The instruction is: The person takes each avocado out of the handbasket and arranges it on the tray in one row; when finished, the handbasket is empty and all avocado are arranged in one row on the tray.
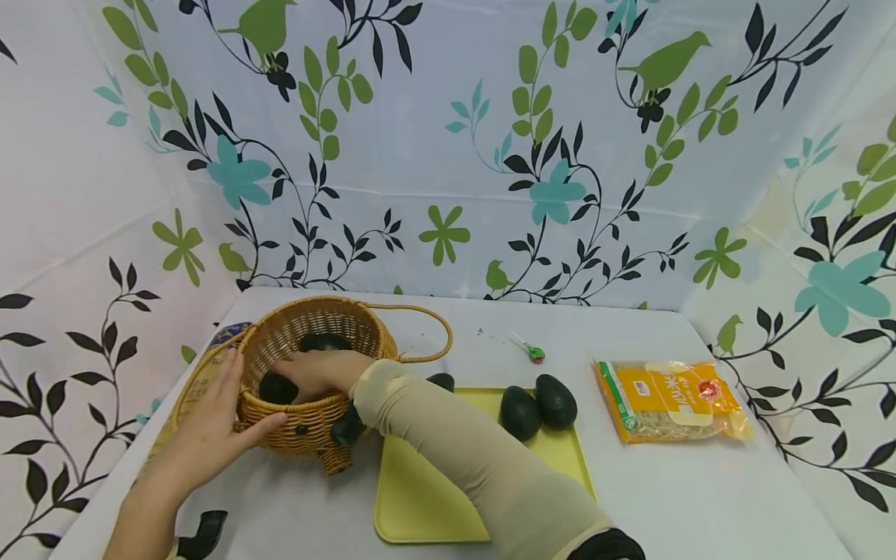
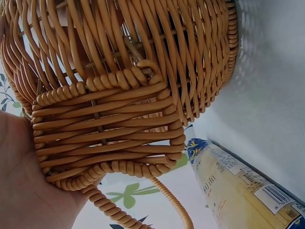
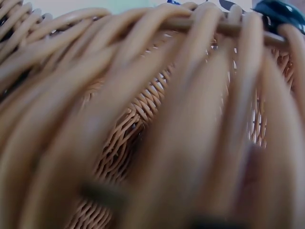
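In the head view, my right hand (image 1: 318, 372) reaches over the rim into a wicker basket (image 1: 301, 424). Its fingers hold a dark avocado (image 1: 278, 387) near the front left of the rim, with the thumb hidden. Another avocado (image 1: 325, 342) shows behind the hand inside the basket. My left hand (image 1: 210, 428) rests against the basket's left side, fingers straight and thumb spread. Its palm (image 2: 28, 176) lies at a woven flap (image 2: 109, 129) of the basket in the left wrist view. Close wickerwork (image 3: 157, 119) fills the right wrist view.
Right of the basket lies a yellow tray (image 1: 420, 498), partly under my right forearm, with avocados (image 1: 556, 402) at its back. A lollipop (image 1: 535, 354) and an orange grain bag (image 1: 672, 400) are farther right. A printed package (image 2: 238, 186) lies left of the basket.
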Available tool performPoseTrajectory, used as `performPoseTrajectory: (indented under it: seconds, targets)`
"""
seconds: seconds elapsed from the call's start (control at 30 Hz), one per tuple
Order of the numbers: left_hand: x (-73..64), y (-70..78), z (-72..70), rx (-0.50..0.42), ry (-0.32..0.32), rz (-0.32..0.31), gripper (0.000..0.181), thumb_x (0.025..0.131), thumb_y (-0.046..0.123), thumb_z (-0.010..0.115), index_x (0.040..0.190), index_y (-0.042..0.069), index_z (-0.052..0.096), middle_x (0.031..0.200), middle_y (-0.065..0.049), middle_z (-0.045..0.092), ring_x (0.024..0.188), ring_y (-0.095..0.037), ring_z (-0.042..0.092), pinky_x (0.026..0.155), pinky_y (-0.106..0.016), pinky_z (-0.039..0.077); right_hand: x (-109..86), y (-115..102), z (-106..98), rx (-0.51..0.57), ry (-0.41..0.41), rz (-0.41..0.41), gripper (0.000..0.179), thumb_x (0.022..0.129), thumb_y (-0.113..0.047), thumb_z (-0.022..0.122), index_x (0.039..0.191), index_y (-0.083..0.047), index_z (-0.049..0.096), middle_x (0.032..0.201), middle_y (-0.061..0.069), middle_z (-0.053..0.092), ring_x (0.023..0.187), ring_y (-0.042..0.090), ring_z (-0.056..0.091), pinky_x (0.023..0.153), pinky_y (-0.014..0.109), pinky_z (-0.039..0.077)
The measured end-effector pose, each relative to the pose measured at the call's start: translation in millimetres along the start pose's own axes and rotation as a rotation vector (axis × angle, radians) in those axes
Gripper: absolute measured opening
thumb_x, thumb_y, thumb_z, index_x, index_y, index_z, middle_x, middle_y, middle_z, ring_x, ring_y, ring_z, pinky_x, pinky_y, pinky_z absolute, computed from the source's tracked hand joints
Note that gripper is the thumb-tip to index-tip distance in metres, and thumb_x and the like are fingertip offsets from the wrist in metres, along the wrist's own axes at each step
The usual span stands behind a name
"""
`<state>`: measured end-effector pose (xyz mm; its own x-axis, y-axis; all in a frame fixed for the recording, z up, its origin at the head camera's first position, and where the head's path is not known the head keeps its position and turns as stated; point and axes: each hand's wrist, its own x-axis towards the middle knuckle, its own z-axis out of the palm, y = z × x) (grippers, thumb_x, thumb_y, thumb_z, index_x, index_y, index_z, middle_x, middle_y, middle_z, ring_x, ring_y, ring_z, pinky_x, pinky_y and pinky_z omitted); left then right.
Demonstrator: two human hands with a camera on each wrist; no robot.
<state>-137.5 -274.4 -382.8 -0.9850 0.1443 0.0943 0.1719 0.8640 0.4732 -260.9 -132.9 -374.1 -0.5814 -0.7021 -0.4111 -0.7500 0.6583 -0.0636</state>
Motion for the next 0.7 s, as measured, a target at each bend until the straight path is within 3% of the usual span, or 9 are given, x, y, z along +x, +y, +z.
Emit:
performPoseTrajectory:
  seconds: [0.17,0.37,0.7]
  targets:
    - [0.2,0.0,0.9,0.001,-0.002,-0.003,0.107,0.086,0.055,0.058,0.151,0.008,-0.012,0.157,-0.017,-0.017,0.14,-0.053,0.003,0.098,-0.075,0.022,-0.5,0.1,0.9,-0.081,-0.008,-0.002,0.073,0.088,-0.054,0.054,0.149,-0.041,0.016,0.157,-0.011,0.015,0.143,0.012,0.026,0.114,0.029,0.031]
    - [0.0,1.3,0.5,-0.002,0.001,-0.001,0.107,0.086,0.055,0.059,0.151,0.008,-0.012,0.157,-0.016,-0.017,0.141,-0.052,0.002,0.099,-0.075,0.021,-0.8,0.7,1.3,-0.013,0.011,-0.068,0.066,0.09,-0.047,0.056,0.147,-0.037,0.025,0.155,-0.011,0.021,0.141,0.009,0.028,0.113,0.025,0.033]
    - [-0.9,2.6,0.3,-0.007,0.002,-0.001,0.106,0.086,0.054,0.059,0.151,0.009,-0.013,0.157,-0.016,-0.017,0.142,-0.051,0.0,0.099,-0.076,0.019,-1.0,-1.4,1.4,-0.077,-0.024,-0.115,0.059,0.093,-0.044,0.051,0.146,-0.04,0.026,0.155,-0.011,0.02,0.14,0.007,0.029,0.113,0.023,0.031]
